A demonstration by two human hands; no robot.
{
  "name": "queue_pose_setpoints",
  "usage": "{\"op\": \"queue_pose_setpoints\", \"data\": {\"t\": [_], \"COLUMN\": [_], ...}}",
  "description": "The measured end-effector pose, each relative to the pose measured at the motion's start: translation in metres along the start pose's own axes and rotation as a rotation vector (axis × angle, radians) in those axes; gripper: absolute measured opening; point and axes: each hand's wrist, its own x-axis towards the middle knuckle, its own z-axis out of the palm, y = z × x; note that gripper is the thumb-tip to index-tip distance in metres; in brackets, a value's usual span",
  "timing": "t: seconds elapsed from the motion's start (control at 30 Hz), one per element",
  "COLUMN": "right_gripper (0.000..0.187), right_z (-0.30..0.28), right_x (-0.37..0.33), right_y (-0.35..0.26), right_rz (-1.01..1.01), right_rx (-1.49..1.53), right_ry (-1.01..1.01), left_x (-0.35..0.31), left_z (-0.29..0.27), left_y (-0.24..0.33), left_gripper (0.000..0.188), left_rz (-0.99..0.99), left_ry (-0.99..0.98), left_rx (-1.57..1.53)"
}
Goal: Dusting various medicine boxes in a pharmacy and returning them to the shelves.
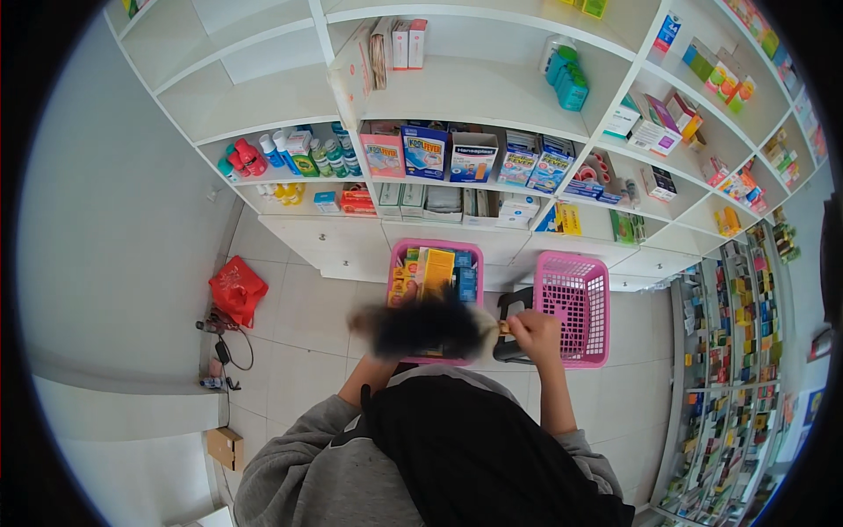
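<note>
My right hand [536, 335] is closed round the thin handle of a feather duster. The dark, fluffy head of the feather duster [426, 329] is smeared by motion and stretches left across the front of a pink basket [479, 263]. Behind the duster, my left hand [409, 293] shows only in part; its fingers are at the left side of a yellow box [436, 269], which it appears to grip. That box is over the basket, among several yellow and blue boxes. The duster hides most of the left hand and the basket's near part.
A second pink basket [601, 307] stands to the right, beside a black object [512, 303]. White shelves [474, 92] with medicine boxes and bottles rise ahead. A red bag [237, 290] and cables lie on the floor at left. A stocked glass case [724, 386] lines the right.
</note>
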Motion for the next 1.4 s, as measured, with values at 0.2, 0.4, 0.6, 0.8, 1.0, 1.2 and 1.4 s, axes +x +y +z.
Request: {"op": "queue_pose_setpoints", "data": {"t": [0.2,0.4,0.6,0.8,1.0,1.2,1.4], "right_gripper": [0.029,0.031,0.032,0.034,0.033,0.034,0.030], "right_z": [-0.013,-0.026,-0.014,0.000,-0.020,-0.022,-0.031], "right_x": [0.001,0.013,0.010,0.000,-0.006,-0.009,-0.003], "right_y": [0.016,0.021,0.004,-0.001,0.017,0.011,0.002], "right_rz": [-0.041,-0.105,0.007,0.043,0.168,0.263,0.199], "right_rx": [0.001,-0.014,0.097,0.044,0.051,0.007,-0.062], "right_ry": [-0.079,-0.210,-0.149,-0.161,-0.128,-0.077,-0.115], "left_x": [-0.004,-0.003,-0.001,0.000,-0.002,0.003,0.004], "left_z": [0.001,-0.002,0.004,0.005,-0.002,-0.007,-0.013], "left_y": [-0.001,-0.004,-0.007,0.000,-0.003,-0.010,-0.009], "left_gripper": [0.056,0.057,0.054,0.057,0.057,0.052,0.051], "left_rz": [0.043,-0.010,0.073,-0.022,-0.002,0.002,0.039], "left_ry": [0.118,0.110,0.201,0.304,0.203,0.177,-0.111], "left_rx": [0.149,-0.024,0.045,0.060,0.095,0.154,0.098]}}
